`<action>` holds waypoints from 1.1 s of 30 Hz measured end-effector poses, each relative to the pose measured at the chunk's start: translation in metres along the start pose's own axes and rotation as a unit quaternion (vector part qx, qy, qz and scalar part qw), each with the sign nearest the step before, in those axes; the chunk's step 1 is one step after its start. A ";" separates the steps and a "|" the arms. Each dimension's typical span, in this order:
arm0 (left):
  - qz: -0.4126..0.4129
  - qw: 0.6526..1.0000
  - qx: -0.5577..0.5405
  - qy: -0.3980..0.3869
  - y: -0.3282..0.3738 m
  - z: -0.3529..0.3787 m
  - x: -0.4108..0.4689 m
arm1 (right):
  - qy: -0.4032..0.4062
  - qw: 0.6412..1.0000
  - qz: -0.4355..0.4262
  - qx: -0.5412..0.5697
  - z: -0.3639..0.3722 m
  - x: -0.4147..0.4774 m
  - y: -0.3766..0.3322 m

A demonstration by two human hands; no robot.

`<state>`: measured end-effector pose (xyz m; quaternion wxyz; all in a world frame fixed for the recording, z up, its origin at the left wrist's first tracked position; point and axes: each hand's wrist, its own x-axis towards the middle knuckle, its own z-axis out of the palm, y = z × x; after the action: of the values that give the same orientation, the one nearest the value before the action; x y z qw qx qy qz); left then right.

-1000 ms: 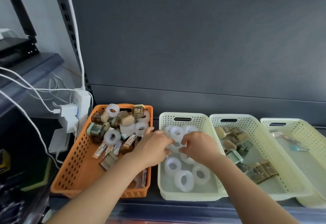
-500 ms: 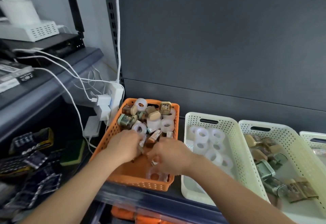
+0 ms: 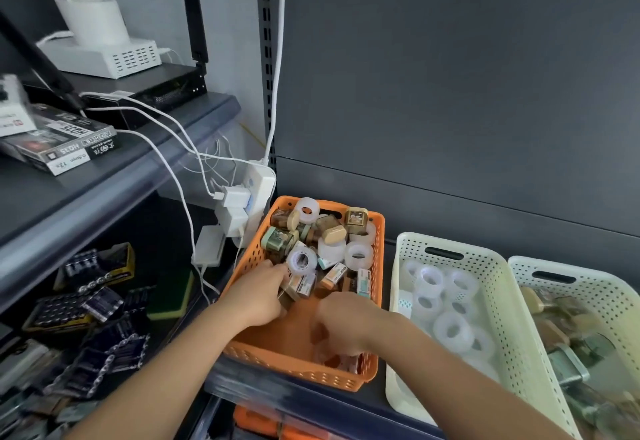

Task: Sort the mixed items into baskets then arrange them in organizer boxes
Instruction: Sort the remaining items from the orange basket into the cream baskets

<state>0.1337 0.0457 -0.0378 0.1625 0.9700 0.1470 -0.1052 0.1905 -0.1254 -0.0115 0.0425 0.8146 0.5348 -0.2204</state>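
Note:
An orange basket [image 3: 298, 367] holds mixed items: clear tape rolls [image 3: 302, 260], small tins and little boxes, heaped at its far end. My left hand [image 3: 254, 296] reaches into the heap, with its fingertips buried among the little boxes. My right hand [image 3: 341, 327] is blurred and curls downward over the basket's near end; what lies under it is hidden. To the right, a cream basket [image 3: 415, 237] holds several tape rolls [image 3: 452, 330]. A second cream basket [image 3: 588, 266] holds padlock-like metal pieces.
A white power strip [image 3: 258, 193] with chargers and loose cables hangs just left of the orange basket. A grey side shelf [image 3: 145, 162] carries boxes and a white device. Battery packs [image 3: 86, 301] lie below it. A dark panel backs the shelf.
Both hands left the cream tape basket and moved left into the orange basket. The view swung left with them. Now the left hand is deeper in the heap and the right hand nearer the front.

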 end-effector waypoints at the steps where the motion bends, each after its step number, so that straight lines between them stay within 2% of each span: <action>1: 0.003 1.000 0.008 -0.005 -0.001 -0.001 0.001 | -0.004 1.000 -0.001 0.002 0.000 0.001 0.000; 4: 0.021 0.999 0.037 -0.016 0.000 -0.003 0.002 | -0.004 1.000 -0.012 -0.010 0.000 0.003 -0.001; 9: 0.060 0.987 0.076 0.129 0.014 -0.013 0.016 | 0.043 0.999 0.012 -0.008 -0.006 0.008 0.005; 12: 0.050 0.983 0.134 0.115 0.022 -0.016 0.027 | 0.092 0.995 0.045 0.011 -0.013 0.009 0.015; 16: 0.039 0.987 0.135 0.078 0.023 -0.009 0.038 | 0.187 0.976 0.080 0.079 -0.019 0.006 0.026; 20: 0.073 0.986 0.081 0.130 0.029 -0.013 0.035 | 0.317 0.930 0.120 0.140 -0.023 -0.003 0.040; 24: 0.094 0.971 -0.018 0.217 0.039 -0.028 0.028 | 0.398 0.874 0.184 0.208 -0.026 -0.017 0.048; 28: 0.168 0.937 -0.105 0.288 0.064 -0.036 0.020 | 0.432 0.831 0.234 0.262 -0.027 -0.042 0.057; 30: 0.213 0.922 -0.122 0.299 0.083 -0.036 0.016 | 0.441 0.815 0.255 0.276 -0.026 -0.058 0.062; 33: 0.275 0.910 -0.123 0.284 0.109 -0.030 0.012 | 0.406 0.822 0.292 0.273 -0.024 -0.088 0.071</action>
<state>0.1845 -0.0398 0.0175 0.2541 0.9334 -0.0744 0.2422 0.2319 -0.2236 0.0336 -0.3400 0.9268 0.1584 0.0164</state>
